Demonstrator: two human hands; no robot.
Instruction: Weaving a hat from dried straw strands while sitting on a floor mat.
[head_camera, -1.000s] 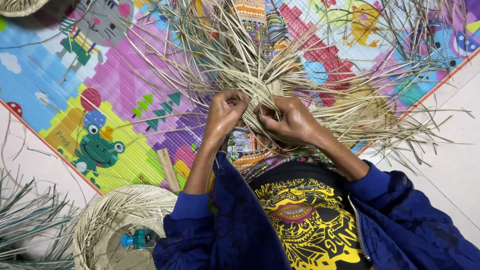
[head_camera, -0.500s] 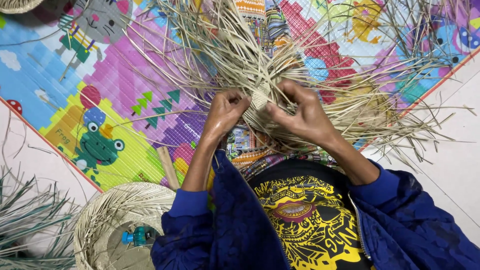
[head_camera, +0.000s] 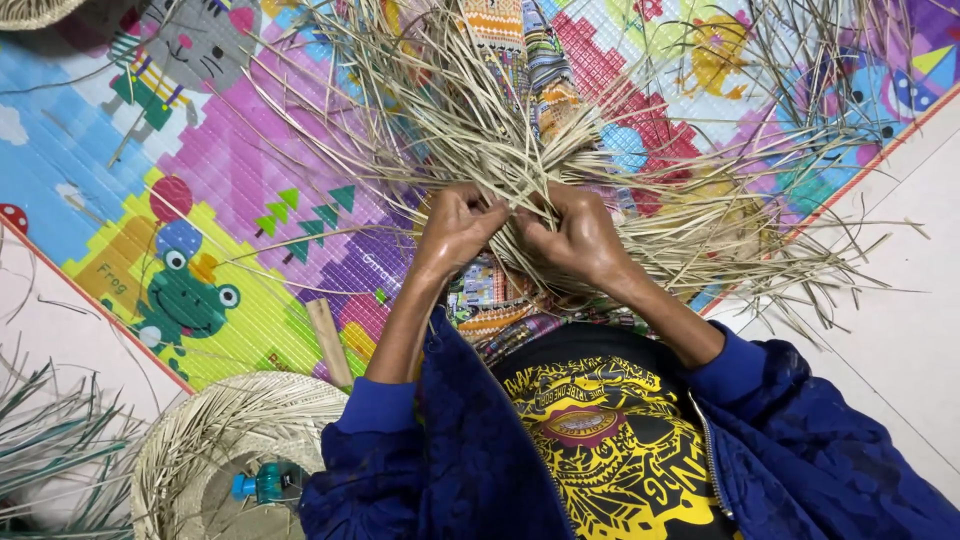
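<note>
A loose bundle of dry, pale straw strips (head_camera: 520, 130) fans out over a colourful play mat. My left hand (head_camera: 455, 228) and my right hand (head_camera: 578, 235) meet at the bundle's near middle, fingers pinched on strips where they cross. The knuckles of both hands almost touch. Blue jacket sleeves cover both forearms near the elbows. What lies under the hands is hidden by the strips.
A woven straw hat (head_camera: 215, 450) lies at bottom left with a small blue bottle (head_camera: 262, 484) inside. Beside it rests a flat wooden stick (head_camera: 330, 342). Green leaf strips (head_camera: 50, 460) lie at far left. The mat (head_camera: 200, 200) ends at pale floor tiles (head_camera: 900, 330) on the right.
Both hands have drawn closer together at the bundle's centre. The right hand moved left and down onto the strips; the pale woven patch seen earlier is now covered.
</note>
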